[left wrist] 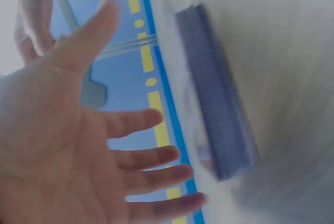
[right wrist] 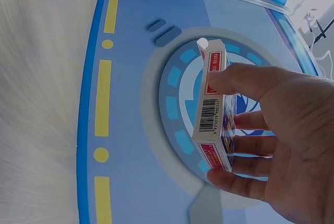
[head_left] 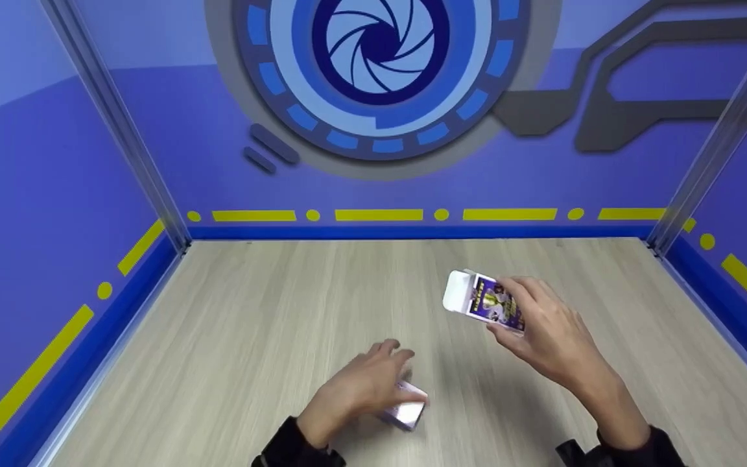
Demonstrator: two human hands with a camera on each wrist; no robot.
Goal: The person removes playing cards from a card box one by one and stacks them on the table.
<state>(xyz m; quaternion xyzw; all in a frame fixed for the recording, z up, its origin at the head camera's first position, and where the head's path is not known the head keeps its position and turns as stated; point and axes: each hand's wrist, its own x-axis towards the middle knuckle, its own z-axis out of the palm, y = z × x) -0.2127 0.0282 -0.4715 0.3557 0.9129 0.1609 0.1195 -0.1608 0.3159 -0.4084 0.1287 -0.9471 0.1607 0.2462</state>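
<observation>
My right hand (head_left: 548, 331) grips a small printed card box (head_left: 495, 302) above the table, thumb on one narrow side and fingers on the other. The box's white end flap (head_left: 457, 291) hangs open to the left. A barcode on the card box (right wrist: 209, 115) shows in the right wrist view. Over the table at front centre, my left hand (head_left: 364, 383) has its fingers spread beside a stack of cards (head_left: 410, 408), partly hidden by that hand. In the left wrist view the stack of cards (left wrist: 216, 98) appears blurred, apart from the left hand (left wrist: 78, 145).
The light wood table (head_left: 270, 311) is bounded by a purple back wall (head_left: 172, 149) and side walls with yellow dashes. Metal corner posts (head_left: 120, 123) stand at the back left and right. Dark sleeves (head_left: 296, 447) cover both wrists.
</observation>
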